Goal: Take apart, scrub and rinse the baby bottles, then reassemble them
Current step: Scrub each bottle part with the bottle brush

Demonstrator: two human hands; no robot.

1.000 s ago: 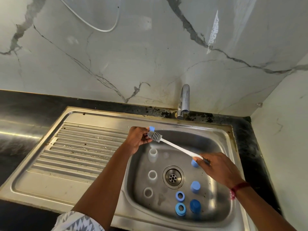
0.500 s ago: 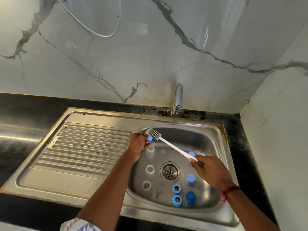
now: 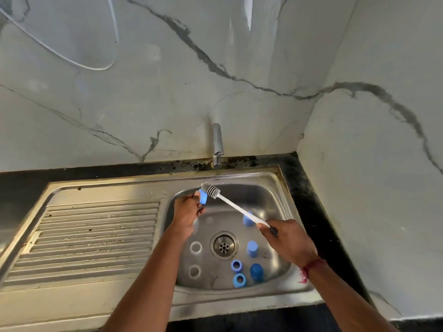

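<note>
My left hand (image 3: 187, 209) grips a small blue bottle ring (image 3: 203, 196) above the back left of the steel sink basin (image 3: 271, 195). My right hand (image 3: 287, 238) holds the handle of a white bottle brush (image 3: 236, 207), whose grey bristle head (image 3: 211, 190) touches the ring. On the basin floor stand clear bottle bodies (image 3: 196, 247) (image 3: 194, 271), blue caps (image 3: 252, 248) (image 3: 256, 271) (image 3: 247, 218) and blue rings (image 3: 236, 265) (image 3: 239, 280).
A chrome tap (image 3: 217, 144) rises from the wall behind the basin, with no water running. The ribbed steel drainboard (image 3: 96, 236) lies to the left. The drain (image 3: 224, 245) sits mid-basin. Marble walls close the back and right side, and black counter edges the sink.
The blue ring has come further out of my left hand's fingers, and the brush head has slid along it. The camera view shifted left and down, so the sink sits more to the right.
</note>
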